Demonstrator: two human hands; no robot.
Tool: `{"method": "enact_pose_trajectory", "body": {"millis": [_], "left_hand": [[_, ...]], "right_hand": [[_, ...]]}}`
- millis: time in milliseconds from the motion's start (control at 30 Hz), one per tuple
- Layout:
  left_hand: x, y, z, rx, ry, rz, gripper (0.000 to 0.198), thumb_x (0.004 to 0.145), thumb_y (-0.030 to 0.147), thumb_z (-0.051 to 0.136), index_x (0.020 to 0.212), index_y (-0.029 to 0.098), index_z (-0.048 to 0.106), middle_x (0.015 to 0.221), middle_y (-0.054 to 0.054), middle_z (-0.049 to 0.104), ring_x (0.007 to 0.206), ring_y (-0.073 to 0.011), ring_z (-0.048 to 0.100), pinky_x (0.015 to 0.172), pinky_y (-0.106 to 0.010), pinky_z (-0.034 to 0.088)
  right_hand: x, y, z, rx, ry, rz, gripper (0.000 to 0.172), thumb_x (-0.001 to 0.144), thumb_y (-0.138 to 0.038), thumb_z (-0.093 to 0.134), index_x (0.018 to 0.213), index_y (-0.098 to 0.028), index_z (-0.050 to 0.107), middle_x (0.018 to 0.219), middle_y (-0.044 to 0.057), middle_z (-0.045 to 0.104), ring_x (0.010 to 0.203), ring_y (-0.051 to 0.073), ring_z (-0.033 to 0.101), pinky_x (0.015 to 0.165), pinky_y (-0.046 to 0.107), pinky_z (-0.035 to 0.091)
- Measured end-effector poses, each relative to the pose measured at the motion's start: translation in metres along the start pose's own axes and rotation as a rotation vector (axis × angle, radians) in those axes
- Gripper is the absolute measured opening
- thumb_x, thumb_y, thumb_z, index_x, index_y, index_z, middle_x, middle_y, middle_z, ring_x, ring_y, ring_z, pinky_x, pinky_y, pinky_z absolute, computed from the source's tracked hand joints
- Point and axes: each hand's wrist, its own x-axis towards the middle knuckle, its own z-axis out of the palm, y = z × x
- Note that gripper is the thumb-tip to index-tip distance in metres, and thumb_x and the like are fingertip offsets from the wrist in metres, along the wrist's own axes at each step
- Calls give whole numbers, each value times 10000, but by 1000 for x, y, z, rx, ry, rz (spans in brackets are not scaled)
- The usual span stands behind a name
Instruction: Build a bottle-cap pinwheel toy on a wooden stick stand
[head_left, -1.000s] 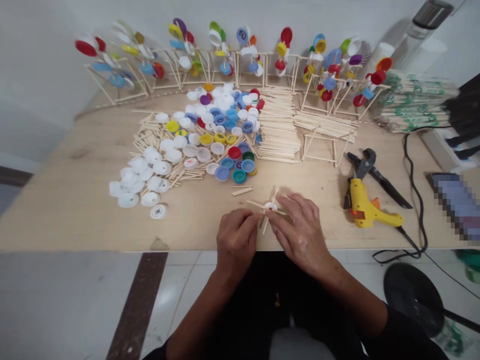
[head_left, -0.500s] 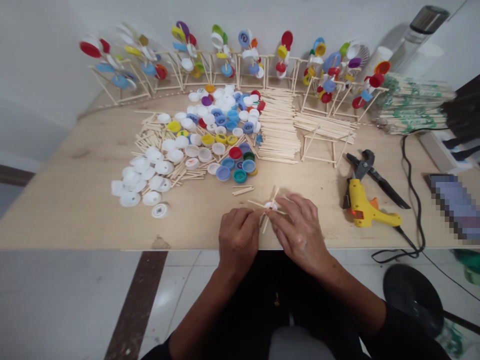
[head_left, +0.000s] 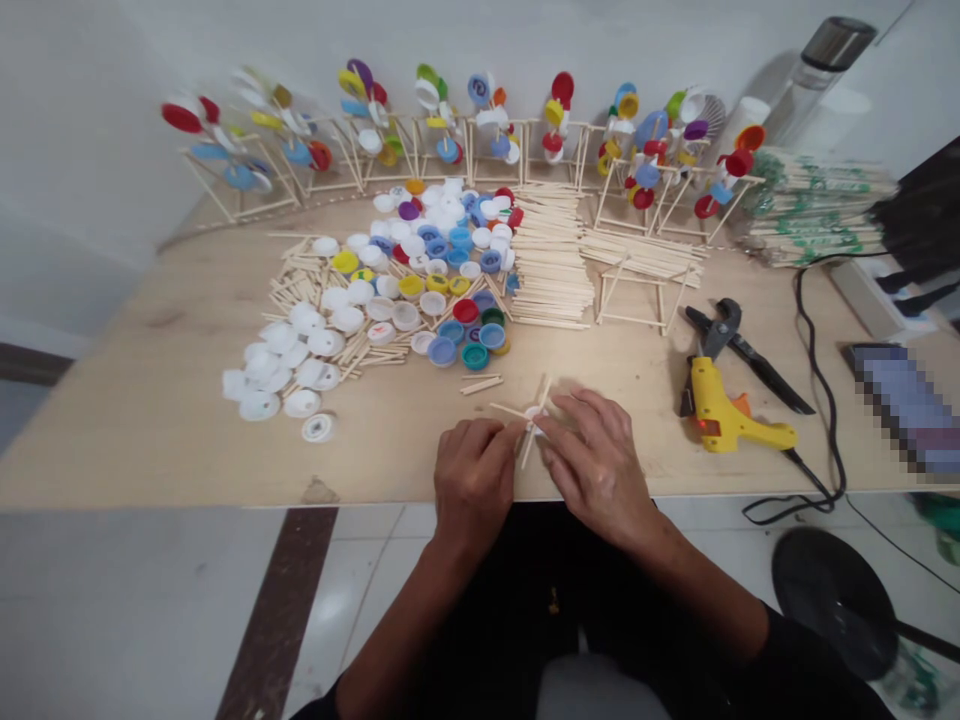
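Note:
A white bottle cap (head_left: 533, 412) lies near the table's front edge, with thin wooden sticks (head_left: 508, 410) sticking out from it in a cross shape. My left hand (head_left: 474, 475) is closed at its left side, thumb and forefinger pinching at the cap and sticks. From the right, my right hand (head_left: 600, 450) presses its thumb and fingertips on the same cap, the fingers curled. Fingertips hide part of the cap and the sticks' inner ends. Just beyond lie a few short loose sticks (head_left: 481, 384).
Bottle caps (head_left: 442, 350) in many colours and stick piles (head_left: 551, 260) spread behind. Stick frames with cap wheels (head_left: 450, 150) line the wall. A yellow glue gun (head_left: 739, 425), black-handled cutters (head_left: 757, 360), a cable (head_left: 821, 380) and a phone (head_left: 907, 410) lie to the right.
The view has shifted slightly. Both hands stay at the cap and sticks, with only a small shift of the right fingertips over the cap.

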Motion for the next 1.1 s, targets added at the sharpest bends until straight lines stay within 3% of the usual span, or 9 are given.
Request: {"method": "enact_pose_trajectory", "body": {"millis": [1100], "left_hand": [[0,0,-2,-21,-11,-10,215,890,123,479,963,186,671,760,-39,625,714,-170,547,670,-314,408]], "right_hand": [[2,-1,1,-92,9,-58,319,869,-132,562,1166,-225,635,1220,95,611,1243,295,446,1008,500,372]]}}
